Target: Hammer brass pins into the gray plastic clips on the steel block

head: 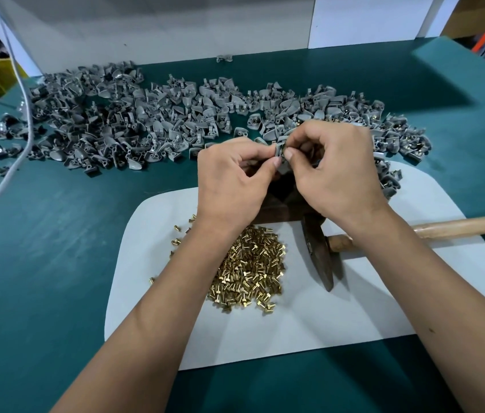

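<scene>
My left hand point(235, 180) and my right hand point(333, 171) meet above the dark steel block point(277, 204), which they mostly hide. Between their fingertips they pinch one gray plastic clip point(280, 152); the right thumb and forefinger press a small brass pin against it. A heap of brass pins point(250, 269) lies on the white sheet point(354, 308) under my left forearm. The hammer point(321, 257) rests on the sheet, dark head toward me, wooden handle point(458, 225) running off to the right.
A wide spread of gray clips point(134, 120) covers the green table point(41, 248) behind the hands; those at the right point(399, 135) show brass. A gray cable point(21, 93) hangs down at the left. White boards stand at the back.
</scene>
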A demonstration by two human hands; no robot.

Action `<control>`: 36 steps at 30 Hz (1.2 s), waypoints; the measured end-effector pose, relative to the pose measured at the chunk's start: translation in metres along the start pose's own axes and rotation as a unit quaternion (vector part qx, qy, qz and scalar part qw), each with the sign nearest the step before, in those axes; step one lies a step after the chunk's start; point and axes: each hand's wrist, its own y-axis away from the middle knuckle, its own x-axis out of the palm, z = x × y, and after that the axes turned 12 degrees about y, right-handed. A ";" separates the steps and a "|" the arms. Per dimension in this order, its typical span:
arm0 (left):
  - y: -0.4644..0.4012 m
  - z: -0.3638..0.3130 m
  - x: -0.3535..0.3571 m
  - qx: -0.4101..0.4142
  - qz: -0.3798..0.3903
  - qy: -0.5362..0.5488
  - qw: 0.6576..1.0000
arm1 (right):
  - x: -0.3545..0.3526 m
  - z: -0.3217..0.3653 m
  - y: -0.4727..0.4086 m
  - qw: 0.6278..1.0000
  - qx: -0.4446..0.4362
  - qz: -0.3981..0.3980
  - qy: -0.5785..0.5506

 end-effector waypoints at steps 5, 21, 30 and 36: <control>0.000 -0.002 0.001 -0.012 0.013 -0.013 1.000 | -0.002 -0.003 -0.002 1.000 -0.001 0.026 -0.002; -0.001 -0.012 -0.005 0.045 -0.053 -0.144 0.987 | -0.057 -0.044 -0.008 0.958 -0.058 0.279 0.040; -0.006 -0.007 -0.015 0.059 -0.003 -0.118 0.991 | -0.061 -0.082 -0.001 0.975 0.016 0.184 0.119; -0.009 -0.007 -0.021 0.056 0.096 -0.175 0.978 | -0.062 -0.056 0.008 0.899 -0.075 0.428 0.058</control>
